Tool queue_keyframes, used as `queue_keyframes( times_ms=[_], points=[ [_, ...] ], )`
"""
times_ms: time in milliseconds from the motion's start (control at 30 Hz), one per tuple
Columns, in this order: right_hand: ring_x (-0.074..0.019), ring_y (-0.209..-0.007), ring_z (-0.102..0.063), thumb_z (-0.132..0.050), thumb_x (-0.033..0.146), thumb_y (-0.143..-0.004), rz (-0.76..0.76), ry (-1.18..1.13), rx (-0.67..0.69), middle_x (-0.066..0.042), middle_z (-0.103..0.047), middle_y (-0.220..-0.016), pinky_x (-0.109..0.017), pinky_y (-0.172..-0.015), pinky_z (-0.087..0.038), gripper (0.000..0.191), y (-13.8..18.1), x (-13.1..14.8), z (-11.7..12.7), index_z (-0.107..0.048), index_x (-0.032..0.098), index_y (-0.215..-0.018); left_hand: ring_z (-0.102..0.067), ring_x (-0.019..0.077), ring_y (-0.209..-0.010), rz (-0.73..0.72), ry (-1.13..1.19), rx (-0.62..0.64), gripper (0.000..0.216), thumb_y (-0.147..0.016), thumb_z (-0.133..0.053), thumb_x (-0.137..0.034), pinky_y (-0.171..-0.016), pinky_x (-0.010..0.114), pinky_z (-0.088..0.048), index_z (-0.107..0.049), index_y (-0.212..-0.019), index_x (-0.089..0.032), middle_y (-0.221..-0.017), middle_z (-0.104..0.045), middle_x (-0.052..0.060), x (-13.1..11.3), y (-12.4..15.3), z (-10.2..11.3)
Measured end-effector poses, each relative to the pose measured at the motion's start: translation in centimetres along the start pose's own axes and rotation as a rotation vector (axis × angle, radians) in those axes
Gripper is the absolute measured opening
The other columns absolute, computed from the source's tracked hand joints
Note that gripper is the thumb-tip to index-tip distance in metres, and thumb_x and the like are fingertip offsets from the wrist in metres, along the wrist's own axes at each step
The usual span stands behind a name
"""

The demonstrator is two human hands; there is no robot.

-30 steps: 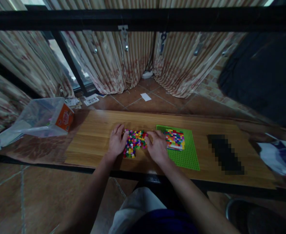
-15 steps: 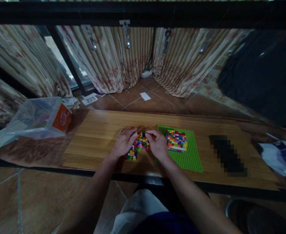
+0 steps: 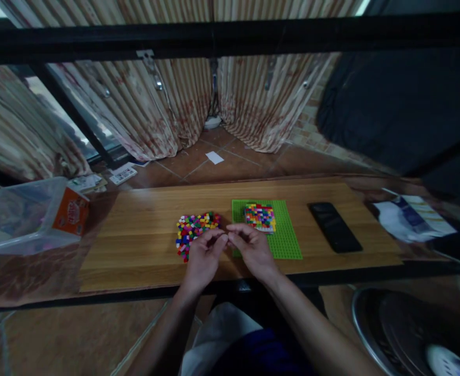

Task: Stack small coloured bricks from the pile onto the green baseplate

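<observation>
Two hands meet fingertip to fingertip just above the near part of the wooden board (image 3: 143, 219): the left hand (image 3: 203, 257) and the right hand (image 3: 253, 251) are both pinched in, seemingly around something very small between them, but whether it is one brick, two bricks being pressed together, or nothing cannot be told, since the fingers cover it and the light is dim. Just beyond the left hand lies the loose pile of small coloured bricks (image 3: 193, 230), touching the board and a little apart from the fingers. Beside the right hand is the green baseplate (image 3: 286, 240), with a block of stacked coloured bricks (image 3: 260, 217) on its far half. Judged from this, a good grip would keep the pinch at the brick's sides, studs lined up square before pressing, and the wrists low near the board so a slip drops the piece onto the wood, not the floor. Further right lies a dark phone (image 3: 333, 226), then papers (image 3: 410, 219) partly cut by shadow. Far left a clear plastic box (image 3: 14, 219) with an orange label; contents unreadable. The person's lap hides the near table edge.
</observation>
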State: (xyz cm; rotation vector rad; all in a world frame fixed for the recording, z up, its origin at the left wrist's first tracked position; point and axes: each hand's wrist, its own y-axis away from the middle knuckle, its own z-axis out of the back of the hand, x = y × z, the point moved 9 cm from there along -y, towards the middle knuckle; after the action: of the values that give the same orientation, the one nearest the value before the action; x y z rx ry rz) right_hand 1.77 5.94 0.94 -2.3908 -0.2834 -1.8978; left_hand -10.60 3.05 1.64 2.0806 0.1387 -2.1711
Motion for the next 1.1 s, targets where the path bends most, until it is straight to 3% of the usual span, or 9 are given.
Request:
queue_keyframes(
  times_ms=[200, 333, 467, 633, 800, 1100],
  points=[
    [-0.0151, -0.064, -0.061, -0.074, 0.041, -0.071, -0.044, 0.023, -0.114, 0.0, -0.069, -0.07, -0.03, -0.064, -0.051, 0.02, 2.6, -1.4, 3.2, -0.072, 0.022, -0.077, -0.064, 0.0144, -0.068, 0.249, 0.186, -0.014, 0.026, -0.069, -0.075, -0.04, -0.069, 0.029, -0.054, -0.071, -0.08, -0.017, -0.076, -0.07, 0.002, 2.5, 2.1, -2.4],
    [-0.0142, -0.06, -0.059, -0.073, 0.044, -0.072, -0.082, -0.041, -0.108, 0.0, -0.067, -0.064, -0.029, -0.062, -0.05, 0.024, 3.5, -1.3, 5.0, -0.073, 0.021, -0.077, -0.063, 0.0134, -0.066, 0.31, 0.255, 0.032, 0.03, -0.069, -0.075, -0.044, -0.066, 0.027, -0.052, -0.072, -0.08, -0.016, -0.073, -0.07, 0.003, 3.5, 2.6, -4.8],
    [-0.0133, -0.059, -0.058, -0.077, 0.042, -0.067, -0.058, -0.018, -0.237, 0.001, -0.068, -0.065, -0.029, -0.061, -0.049, 0.025, 3.0, -0.6, 8.4, -0.075, 0.021, -0.08, -0.064, 0.0144, -0.069, 0.217, 0.146, 0.015, 0.026, -0.073, -0.07, -0.041, -0.068, 0.027, -0.053, -0.071, -0.082, -0.017, -0.075, -0.07, 0.002, 3.4, 1.6, -5.1],
    [-0.0152, -0.068, -0.062, -0.07, 0.039, -0.075, 0.086, 0.182, -0.366, -0.004, -0.072, -0.085, -0.032, -0.068, -0.051, 0.021, 2.0, 0.9, 11.8, -0.076, 0.022, -0.087, -0.066, 0.0171, -0.073, 0.018, -0.19, -0.034, 0.016, -0.078, -0.063, -0.034, -0.071, 0.03, -0.054, -0.069, -0.083, -0.019, -0.077, -0.071, 0.003, 2.7, 1.1, -3.2],
    [-0.0185, -0.083, -0.065, -0.062, 0.032, -0.083, 0.243, 0.436, -0.339, -0.005, -0.071, -0.09, -0.035, -0.079, -0.051, 0.018, 1.5, 2.4, 11.8, -0.075, 0.022, -0.092, -0.067, 0.018, -0.077, -0.13, -0.381, -0.043, 0.016, -0.081, -0.06, -0.032, -0.072, 0.03, -0.055, -0.069, -0.087, -0.02, -0.081, -0.071, 0.003, 2.3, 1.5, -2.0],
    [-0.0202, -0.088, -0.066, -0.058, 0.03, -0.087, 0.312, 0.614, -0.343, -0.007, -0.071, -0.097, -0.037, -0.08, -0.053, 0.019, 1.0, 3.2, 11.0, -0.072, 0.022, -0.097, -0.067, 0.0183, -0.08, -0.203, -0.493, 0.025, 0.015, -0.084, -0.058, -0.031, -0.075, 0.031, -0.054, -0.068, -0.09, -0.022, -0.085, -0.071, 0.003, 2.7, 1.8, -2.6]
  ],
)
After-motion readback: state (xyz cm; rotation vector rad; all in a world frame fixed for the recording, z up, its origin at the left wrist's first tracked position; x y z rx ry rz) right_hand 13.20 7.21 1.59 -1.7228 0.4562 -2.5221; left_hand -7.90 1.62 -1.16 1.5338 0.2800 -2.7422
